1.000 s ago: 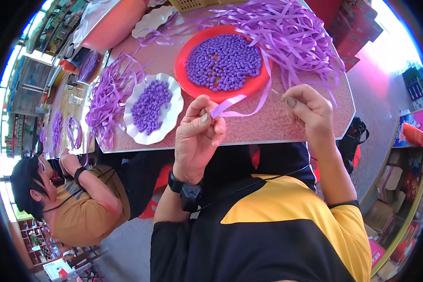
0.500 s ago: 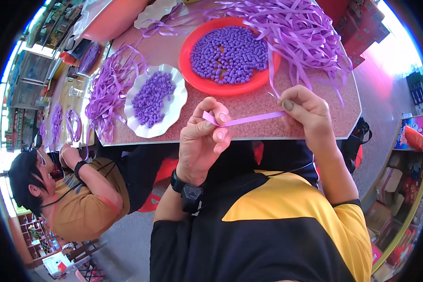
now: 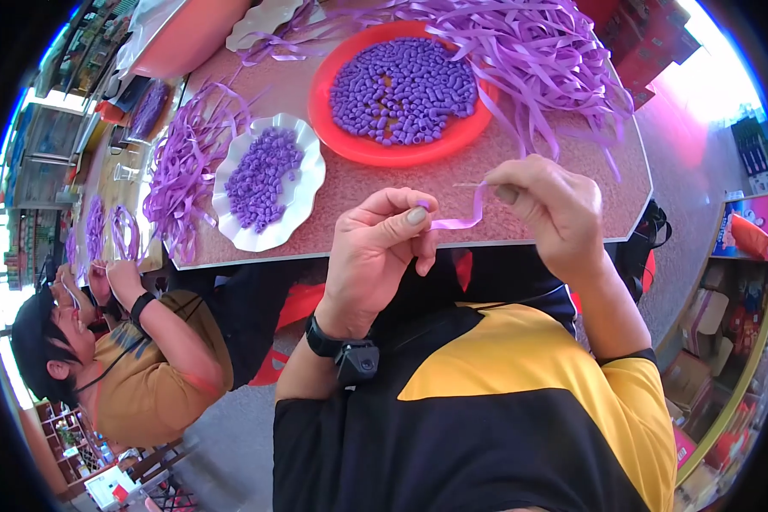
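Between my two hands, just off the table's front edge, runs a narrow purple ribbon (image 3: 457, 224). My left hand (image 3: 375, 252) pinches one part of it between thumb and index finger. A small purple spot shows at those fingertips; whether it is a bead or ribbon end I cannot tell. My right hand (image 3: 555, 213) is closed on the ribbon's other part, with a thin needle-like rod (image 3: 466, 184) sticking out toward the left. Beyond the hands stand a red plate (image 3: 392, 157) of purple tube beads (image 3: 401, 90) and a white scalloped dish (image 3: 303, 192) of similar beads.
Heaps of purple ribbon lie at the back right (image 3: 546, 64) and left (image 3: 188, 171) of the pink table (image 3: 589, 183). A pink basin (image 3: 183, 43) stands at the back left. A co-worker (image 3: 154, 358) sits at my left, hands raised. Shelves with boxes (image 3: 700, 341) are at the right.
The stretched ribbon has gone slack and bends upward to my right hand. My left fingers have closed into a firmer pinch and moved slightly right. The co-worker's hands have risen toward the head.
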Demonstrator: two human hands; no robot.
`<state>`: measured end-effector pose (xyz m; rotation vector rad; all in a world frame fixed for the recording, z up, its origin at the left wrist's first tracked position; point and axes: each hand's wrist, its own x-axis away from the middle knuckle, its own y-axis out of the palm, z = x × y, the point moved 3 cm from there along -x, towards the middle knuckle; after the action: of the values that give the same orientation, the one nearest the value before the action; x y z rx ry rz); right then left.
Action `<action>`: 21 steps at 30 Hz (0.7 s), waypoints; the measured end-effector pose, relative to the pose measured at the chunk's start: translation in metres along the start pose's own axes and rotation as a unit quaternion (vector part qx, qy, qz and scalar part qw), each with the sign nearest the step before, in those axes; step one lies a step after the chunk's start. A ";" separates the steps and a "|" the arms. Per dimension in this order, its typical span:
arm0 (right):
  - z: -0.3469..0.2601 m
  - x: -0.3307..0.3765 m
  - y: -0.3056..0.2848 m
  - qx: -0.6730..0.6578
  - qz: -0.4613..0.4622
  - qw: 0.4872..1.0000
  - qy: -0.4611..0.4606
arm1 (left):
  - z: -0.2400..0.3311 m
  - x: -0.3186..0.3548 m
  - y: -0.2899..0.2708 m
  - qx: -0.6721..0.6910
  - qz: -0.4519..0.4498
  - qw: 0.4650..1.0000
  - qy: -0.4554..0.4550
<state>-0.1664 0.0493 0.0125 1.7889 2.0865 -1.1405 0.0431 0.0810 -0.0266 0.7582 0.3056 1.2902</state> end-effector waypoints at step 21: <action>-0.006 -0.002 0.004 0.092 -0.058 0.984 -0.145 | 0.004 0.001 0.021 -0.100 0.035 0.994 -0.006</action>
<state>-0.1604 0.0518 0.0158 1.4764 1.9895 -1.5649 0.0300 0.0828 -0.0097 0.6101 0.1370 1.3594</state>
